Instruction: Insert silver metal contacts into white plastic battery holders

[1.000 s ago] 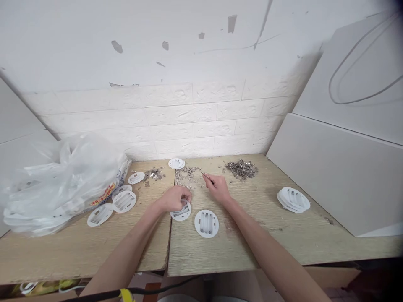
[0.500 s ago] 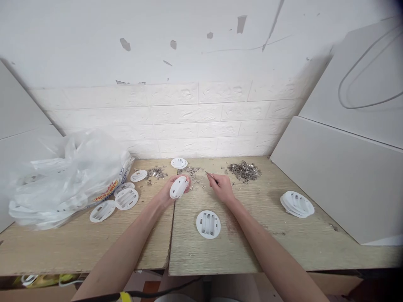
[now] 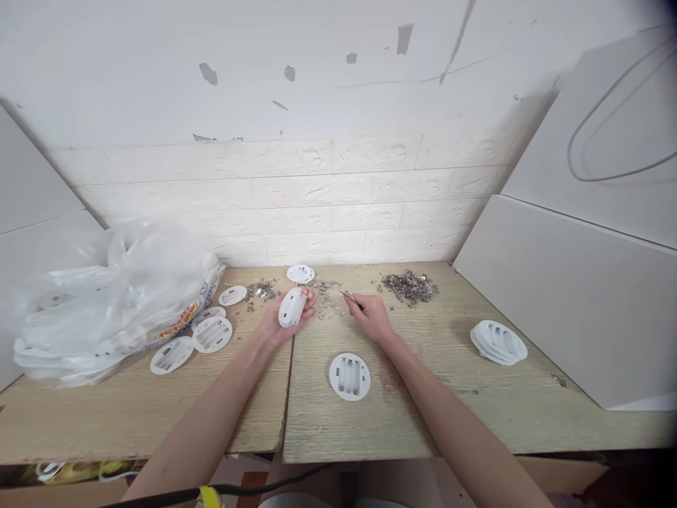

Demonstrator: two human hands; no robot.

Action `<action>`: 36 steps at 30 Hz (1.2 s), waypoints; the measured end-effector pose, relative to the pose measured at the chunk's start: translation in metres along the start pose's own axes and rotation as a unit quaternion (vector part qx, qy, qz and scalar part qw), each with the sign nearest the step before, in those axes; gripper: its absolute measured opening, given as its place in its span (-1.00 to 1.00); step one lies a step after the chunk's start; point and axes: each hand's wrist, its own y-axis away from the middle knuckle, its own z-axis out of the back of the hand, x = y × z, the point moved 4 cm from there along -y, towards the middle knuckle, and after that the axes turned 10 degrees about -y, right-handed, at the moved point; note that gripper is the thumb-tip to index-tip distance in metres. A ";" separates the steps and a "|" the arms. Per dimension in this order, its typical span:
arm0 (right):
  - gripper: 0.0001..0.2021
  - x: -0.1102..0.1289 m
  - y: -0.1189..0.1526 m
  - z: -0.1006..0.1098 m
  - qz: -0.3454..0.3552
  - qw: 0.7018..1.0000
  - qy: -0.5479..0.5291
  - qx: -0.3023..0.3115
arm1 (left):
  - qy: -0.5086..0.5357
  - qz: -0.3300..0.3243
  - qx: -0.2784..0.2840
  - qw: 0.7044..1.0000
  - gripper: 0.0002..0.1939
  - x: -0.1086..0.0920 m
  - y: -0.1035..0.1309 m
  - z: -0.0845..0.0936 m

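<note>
A round white plastic piece [image 3: 293, 307] with small slots is held tilted in my left hand [image 3: 275, 324], its fingers wrapped round the edge. My right hand [image 3: 371, 316] is closed on a thin pointed tool [image 3: 350, 297], whose tip is over the small metal parts [image 3: 325, 289] between the hands. Nearer to me lies another round white piece [image 3: 350, 377] with metal contacts in its slots. One more white disc [image 3: 300, 274] rests behind my left hand, near the wall.
A larger heap of metal parts [image 3: 410, 288] is at the back right, a smaller one [image 3: 263, 289] at the back left. Stacked discs [image 3: 498, 343] stand right. Several discs [image 3: 212, 334] lie beside a plastic bag [image 3: 116, 303]. A panel [image 3: 571, 303] borders the right side.
My left hand has moved slightly left and turned the white piece more upright. My right hand has shifted a little left, with the tool tip over the metal parts.
</note>
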 end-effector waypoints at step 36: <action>-0.59 0.011 0.006 -0.017 -0.288 0.869 -0.399 0.055 | -0.142 -0.014 0.044 0.989 -0.69 0.016 -0.003 -0.007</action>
